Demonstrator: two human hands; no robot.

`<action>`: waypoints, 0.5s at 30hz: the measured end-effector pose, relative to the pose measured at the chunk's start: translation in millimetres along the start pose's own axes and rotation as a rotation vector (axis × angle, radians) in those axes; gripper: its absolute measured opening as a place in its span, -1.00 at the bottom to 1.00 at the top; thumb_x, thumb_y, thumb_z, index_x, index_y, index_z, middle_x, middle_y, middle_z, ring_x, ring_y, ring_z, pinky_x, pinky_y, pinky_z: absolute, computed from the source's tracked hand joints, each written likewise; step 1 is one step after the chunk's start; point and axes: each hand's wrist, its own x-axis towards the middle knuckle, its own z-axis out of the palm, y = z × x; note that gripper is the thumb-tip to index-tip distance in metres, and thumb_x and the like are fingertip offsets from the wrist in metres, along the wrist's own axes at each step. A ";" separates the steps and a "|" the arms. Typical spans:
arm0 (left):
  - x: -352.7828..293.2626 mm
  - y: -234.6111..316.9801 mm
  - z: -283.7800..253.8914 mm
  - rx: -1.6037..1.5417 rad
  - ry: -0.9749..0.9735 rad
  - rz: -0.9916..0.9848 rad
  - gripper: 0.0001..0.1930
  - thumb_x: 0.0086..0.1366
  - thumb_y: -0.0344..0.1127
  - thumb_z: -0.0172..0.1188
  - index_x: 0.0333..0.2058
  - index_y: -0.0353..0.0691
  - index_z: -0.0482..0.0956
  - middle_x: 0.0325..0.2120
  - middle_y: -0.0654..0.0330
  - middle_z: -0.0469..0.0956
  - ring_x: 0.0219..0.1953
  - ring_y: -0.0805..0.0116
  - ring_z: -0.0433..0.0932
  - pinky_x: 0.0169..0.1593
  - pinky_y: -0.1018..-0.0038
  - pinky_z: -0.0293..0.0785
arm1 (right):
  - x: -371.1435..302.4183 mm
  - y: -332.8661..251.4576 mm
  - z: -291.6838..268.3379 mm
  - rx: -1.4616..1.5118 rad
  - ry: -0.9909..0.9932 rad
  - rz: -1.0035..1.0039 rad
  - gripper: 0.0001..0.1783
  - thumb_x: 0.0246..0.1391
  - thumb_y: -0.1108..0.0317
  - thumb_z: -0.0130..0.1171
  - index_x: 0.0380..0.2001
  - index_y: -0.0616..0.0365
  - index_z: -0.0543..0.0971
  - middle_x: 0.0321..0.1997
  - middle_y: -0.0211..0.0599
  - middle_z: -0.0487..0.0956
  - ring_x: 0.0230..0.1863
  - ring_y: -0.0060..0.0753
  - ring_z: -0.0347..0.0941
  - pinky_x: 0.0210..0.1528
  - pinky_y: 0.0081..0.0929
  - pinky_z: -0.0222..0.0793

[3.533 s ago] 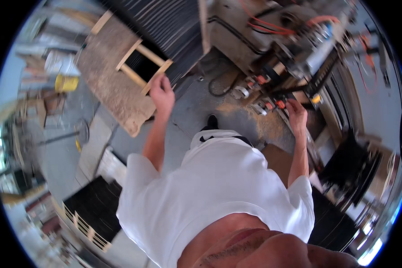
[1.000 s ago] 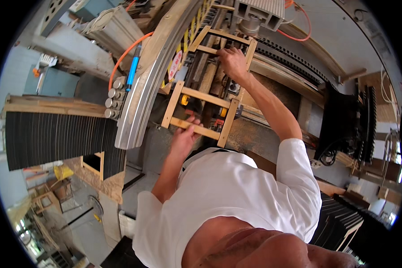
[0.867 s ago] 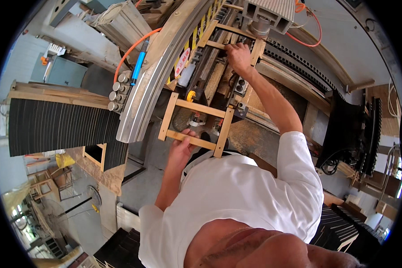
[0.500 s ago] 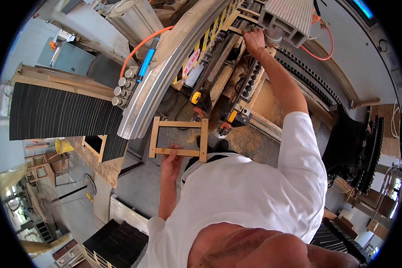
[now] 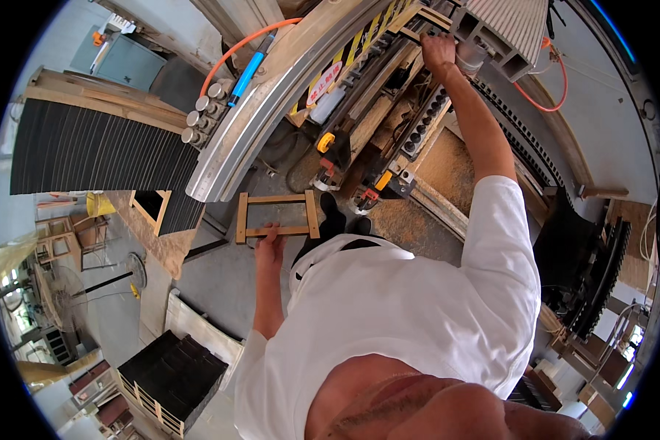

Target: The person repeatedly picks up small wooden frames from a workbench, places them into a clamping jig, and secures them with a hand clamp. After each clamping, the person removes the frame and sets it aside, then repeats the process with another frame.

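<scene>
A small rectangular wooden frame (image 5: 242, 218) hangs level in front of my waist, above the floor. My left hand (image 5: 270, 240) grips its near bar, with the fingers wrapped round the wood. Farther off to the right, my right arm reaches out to the woodworking machine. There my right hand (image 5: 438, 53) is closed on the bar of a second wooden frame (image 5: 437, 16), which lies on the machine below a ribbed metal beam (image 5: 510, 26). The fingertips of my right hand are partly hidden.
A curved metal rail (image 5: 231, 158) runs past the frame, with a blue tube-shaped tool (image 5: 248, 77) and an orange hose (image 5: 231, 55) on it. Dark slats (image 5: 88, 150) are stacked at left. Sawdust (image 5: 400, 227) covers floor by the machine. A black-topped stack (image 5: 172, 370) stands lower left.
The whole view has shifted and turned slightly, so the machine sits farther right and both my shoes show more. Both hands keep their grips.
</scene>
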 end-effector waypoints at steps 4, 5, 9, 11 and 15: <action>-2.6 -2.7 -0.3 0.052 0.033 0.043 -0.62 0.27 -0.35 0.18 0.04 -0.23 0.36 -0.08 0.19 0.52 -0.16 0.36 0.51 -0.17 0.43 0.49 | 1.6 -2.9 -6.5 0.035 0.030 0.009 -0.76 0.02 0.47 0.14 -0.19 0.09 0.55 -0.40 -0.10 0.63 -0.22 -0.06 0.56 0.04 0.03 0.26; -1.9 -4.0 -4.2 0.059 0.035 0.060 -0.63 0.27 -0.36 0.19 0.03 -0.24 0.37 -0.09 0.18 0.53 -0.18 0.36 0.52 -0.20 0.44 0.50 | 2.8 -4.4 -6.5 0.023 0.075 0.002 -0.83 0.02 0.47 0.15 -0.26 0.06 0.55 -0.42 -0.15 0.63 -0.29 -0.06 0.56 0.03 0.04 0.28; -12.2 2.8 -4.7 0.212 0.130 0.111 -0.65 0.27 -0.36 0.17 0.00 -0.27 0.38 -0.11 0.17 0.53 -0.21 0.39 0.51 -0.24 0.46 0.50 | 6.3 -5.5 -1.5 0.052 -0.012 0.081 -0.81 0.00 0.49 0.08 -0.28 0.01 0.56 -0.40 -0.16 0.63 -0.21 -0.07 0.52 -0.03 -0.06 0.26; -19.3 10.0 -8.6 0.209 0.123 0.134 -0.64 0.28 -0.34 0.17 0.02 -0.27 0.38 -0.13 0.18 0.53 -0.20 0.39 0.51 -0.22 0.47 0.50 | 7.9 4.4 3.3 -0.014 -0.047 0.065 -0.88 0.03 0.42 0.06 -0.44 0.07 0.60 -0.38 -0.15 0.63 -0.26 -0.09 0.57 -0.25 -0.11 0.45; -37.3 29.7 -29.2 0.067 0.200 0.227 -0.67 0.23 -0.38 0.20 -0.03 -0.27 0.46 -0.26 0.24 0.53 -0.28 0.44 0.53 -0.24 0.56 0.50 | 7.2 -2.0 -4.5 0.052 -0.088 0.107 -0.85 0.10 0.34 0.02 -0.31 0.00 0.57 -0.32 -0.16 0.63 -0.22 -0.07 0.58 -0.24 -0.14 0.50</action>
